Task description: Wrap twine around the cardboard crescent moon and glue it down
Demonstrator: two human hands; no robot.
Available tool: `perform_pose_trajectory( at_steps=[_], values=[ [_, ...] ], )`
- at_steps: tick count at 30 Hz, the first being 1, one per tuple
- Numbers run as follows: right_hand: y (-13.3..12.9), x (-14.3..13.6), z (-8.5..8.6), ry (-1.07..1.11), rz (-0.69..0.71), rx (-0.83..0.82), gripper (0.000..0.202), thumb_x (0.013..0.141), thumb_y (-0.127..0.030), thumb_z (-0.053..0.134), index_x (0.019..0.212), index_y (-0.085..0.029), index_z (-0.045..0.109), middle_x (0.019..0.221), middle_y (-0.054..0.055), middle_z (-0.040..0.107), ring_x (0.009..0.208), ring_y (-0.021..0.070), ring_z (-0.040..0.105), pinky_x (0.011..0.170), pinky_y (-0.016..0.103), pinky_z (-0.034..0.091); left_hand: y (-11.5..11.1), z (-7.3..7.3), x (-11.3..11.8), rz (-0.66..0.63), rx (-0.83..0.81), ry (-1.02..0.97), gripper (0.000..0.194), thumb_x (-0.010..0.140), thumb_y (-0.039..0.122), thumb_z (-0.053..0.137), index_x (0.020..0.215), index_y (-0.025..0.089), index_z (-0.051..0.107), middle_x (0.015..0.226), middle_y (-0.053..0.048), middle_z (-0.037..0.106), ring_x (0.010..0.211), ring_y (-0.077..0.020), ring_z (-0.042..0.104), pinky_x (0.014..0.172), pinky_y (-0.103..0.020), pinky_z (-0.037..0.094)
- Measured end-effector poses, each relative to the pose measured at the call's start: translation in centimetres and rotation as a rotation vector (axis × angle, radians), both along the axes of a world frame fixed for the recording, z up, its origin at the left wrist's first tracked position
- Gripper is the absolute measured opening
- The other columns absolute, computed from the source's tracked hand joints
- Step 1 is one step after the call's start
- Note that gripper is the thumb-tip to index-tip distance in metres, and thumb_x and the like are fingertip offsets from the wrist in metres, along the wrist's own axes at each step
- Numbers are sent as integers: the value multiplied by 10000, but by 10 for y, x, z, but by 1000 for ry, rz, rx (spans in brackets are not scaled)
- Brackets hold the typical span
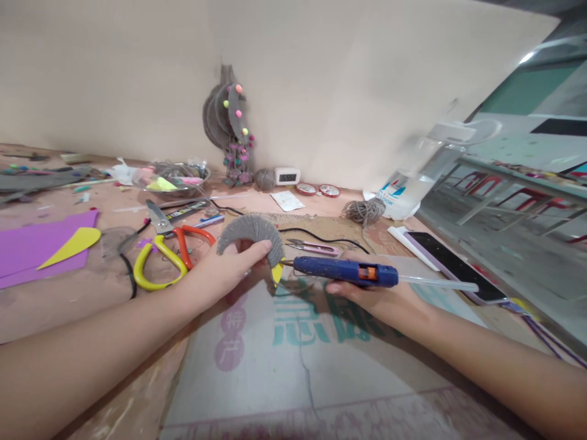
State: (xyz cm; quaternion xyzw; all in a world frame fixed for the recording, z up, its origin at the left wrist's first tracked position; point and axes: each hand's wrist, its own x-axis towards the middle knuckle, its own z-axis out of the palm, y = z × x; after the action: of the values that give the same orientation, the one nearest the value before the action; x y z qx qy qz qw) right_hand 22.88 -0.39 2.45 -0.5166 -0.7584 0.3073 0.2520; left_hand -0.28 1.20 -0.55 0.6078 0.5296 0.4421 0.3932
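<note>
My left hand (236,263) grips a curved piece wrapped in grey yarn (252,229), thumb on top. A small yellow pointed piece (277,272) sticks out at its right lower end. In my right hand (367,294) is a blue glue gun (343,270), lying level with a clear glue stick (435,282) out of its back. The gun's nozzle is close beside the yellow piece; whether they touch I cannot tell. Fingers of the right hand are partly hidden by the gun.
Cardboard (257,379) lies under both hands. Scissors with yellow and orange handles (160,263), purple sheets (50,244) and a filled bowl (172,180) are left. Pink snips (316,247) and a black cable lie ahead. A phone (458,266) and a clear bottle (417,168) are right.
</note>
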Motion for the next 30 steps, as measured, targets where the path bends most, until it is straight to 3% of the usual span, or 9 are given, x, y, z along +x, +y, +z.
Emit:
perform_pose_trajectory(
  at_steps=[4,11,21,27,30],
  values=[
    [0,1,-1,18,-13,-3,227,705,-376,648,648,-189,534,608,-19,527,563,120,511,505,231,406,-3,4,2,16,8,-22,226,734,413,548,725,207,641,758,-19,682,772,-205,612,721,-295,463],
    [2,5,-4,-5,4,13,183,731,-359,625,717,-191,554,676,1,564,617,143,534,532,250,414,-4,6,1,22,-20,-28,223,737,411,547,737,213,650,814,-32,691,821,-219,611,736,-302,464],
    [4,8,-6,-16,-8,17,178,744,-382,623,727,-215,564,726,2,611,653,153,561,537,242,420,-6,6,3,60,-65,-73,210,697,410,575,698,208,632,704,-9,676,789,-216,628,671,-293,483],
    [3,4,-4,-7,9,57,283,741,-434,621,944,-237,624,898,20,667,803,204,614,688,295,475,-9,11,9,104,-115,-126,216,689,408,565,633,202,594,637,-8,654,738,-211,631,646,-301,495],
    [7,6,-1,-28,-48,74,314,742,-467,603,936,-221,621,846,25,669,764,208,617,665,307,485,-10,13,11,138,-126,-126,222,681,407,571,604,200,576,624,-9,646,724,-205,630,638,-292,496]
  ],
)
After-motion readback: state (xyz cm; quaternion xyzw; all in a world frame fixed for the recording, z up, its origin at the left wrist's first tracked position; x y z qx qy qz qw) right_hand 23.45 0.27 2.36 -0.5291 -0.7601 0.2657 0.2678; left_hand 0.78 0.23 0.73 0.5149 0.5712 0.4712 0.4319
